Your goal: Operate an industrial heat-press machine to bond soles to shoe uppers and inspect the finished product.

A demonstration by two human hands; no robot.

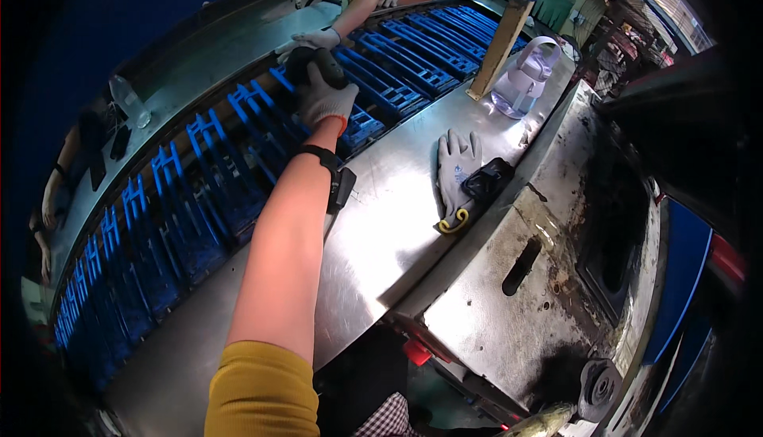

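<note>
"Where's the dark, rounded thing (332, 71)?"

"Up at the fingers of the left grip (327, 101), over the blue slats (214, 147)."

"Is the grip closed on it?"

"Yes, the gloved fingers hold it. Another person's gloved hand (319, 38) is right beside it."

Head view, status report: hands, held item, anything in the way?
Left grip closed on dark piece, over blue slats. Right hand not in view. Close by: co-worker's gloved hand.

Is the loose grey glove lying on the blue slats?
No, the loose grey glove lies on the shiny metal surface, next to a black object.
</note>
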